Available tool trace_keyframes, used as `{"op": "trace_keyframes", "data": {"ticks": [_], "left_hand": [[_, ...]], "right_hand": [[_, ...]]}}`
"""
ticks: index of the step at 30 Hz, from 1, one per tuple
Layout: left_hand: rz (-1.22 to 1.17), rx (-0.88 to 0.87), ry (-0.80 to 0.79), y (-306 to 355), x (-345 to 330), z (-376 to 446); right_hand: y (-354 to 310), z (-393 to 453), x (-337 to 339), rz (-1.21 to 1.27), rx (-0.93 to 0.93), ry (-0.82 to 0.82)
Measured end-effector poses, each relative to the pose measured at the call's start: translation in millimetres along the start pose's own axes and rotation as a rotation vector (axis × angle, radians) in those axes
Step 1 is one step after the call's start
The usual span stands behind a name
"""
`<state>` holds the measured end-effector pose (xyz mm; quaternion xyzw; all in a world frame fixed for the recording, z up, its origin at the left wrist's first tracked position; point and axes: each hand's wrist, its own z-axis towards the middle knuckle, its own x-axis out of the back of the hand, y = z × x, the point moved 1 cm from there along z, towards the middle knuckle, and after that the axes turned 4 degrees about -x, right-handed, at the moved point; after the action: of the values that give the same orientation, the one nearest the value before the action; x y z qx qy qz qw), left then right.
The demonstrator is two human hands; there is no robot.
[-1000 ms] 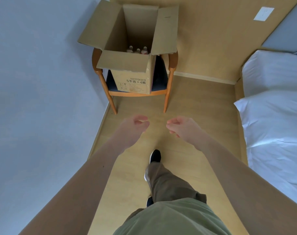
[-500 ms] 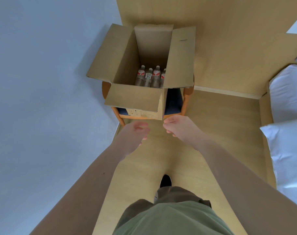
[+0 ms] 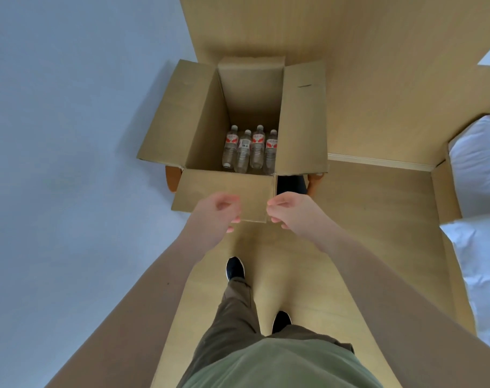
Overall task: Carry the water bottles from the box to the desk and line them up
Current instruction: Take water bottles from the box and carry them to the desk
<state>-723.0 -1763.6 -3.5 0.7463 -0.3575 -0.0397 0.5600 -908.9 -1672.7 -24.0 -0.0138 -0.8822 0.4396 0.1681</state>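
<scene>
An open cardboard box (image 3: 204, 116) stands on a wooden chair ahead of me, its four flaps spread out. Several clear water bottles (image 3: 249, 149) with red-and-white labels stand upright in a row at the near side of the box floor. My left hand (image 3: 217, 211) and my right hand (image 3: 290, 210) hover side by side over the near flap, fingers loosely curled, holding nothing. Both hands are short of the box opening and apart from the bottles. The desk is out of view.
A pale blue wall (image 3: 70, 135) runs close along the left. A wood-panelled wall (image 3: 378, 79) stands behind the box. A bed with white bedding (image 3: 478, 191) fills the right side. My feet stand on the wooden floor (image 3: 364, 219) just before the chair (image 3: 173, 177).
I have walked up to the box, which now sits larger and nearer, showing the bottles inside. Both hands have come forward over the near flap, still holding nothing.
</scene>
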Motion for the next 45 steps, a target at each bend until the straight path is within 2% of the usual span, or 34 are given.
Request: {"op": "trace_keyframes", "data": {"ticks": [5, 16, 24, 28, 37, 45], "left_hand": [[-0.044, -0.044, 0.012, 13.5, 19.9, 57.0], [-0.010, -0.046, -0.069, 29.6, 73.6, 181.2], [0.056, -0.038, -0.116, 30.9, 68.6, 241.1], [0.062, -0.028, -0.081, 35.8, 61.3, 264.8], [0.045, 0.114, 0.013, 24.4, 42.1, 313.0], [0.076, 0.219, -0.001, -8.1, 27.8, 351.1]], "right_hand": [[-36.7, 43.1, 4.2, 0.028, 0.002, 0.072], [-101.3, 149.2, -6.4, 0.018, -0.021, 0.170], [-99.5, 197.4, 3.5, 0.048, -0.110, 0.191], [-99.2, 223.7, 8.0, 0.081, -0.130, 0.178], [-93.5, 277.1, 10.7, 0.103, -0.216, 0.148], [-74.3, 316.4, -5.2, 0.092, -0.300, 0.155]]}}
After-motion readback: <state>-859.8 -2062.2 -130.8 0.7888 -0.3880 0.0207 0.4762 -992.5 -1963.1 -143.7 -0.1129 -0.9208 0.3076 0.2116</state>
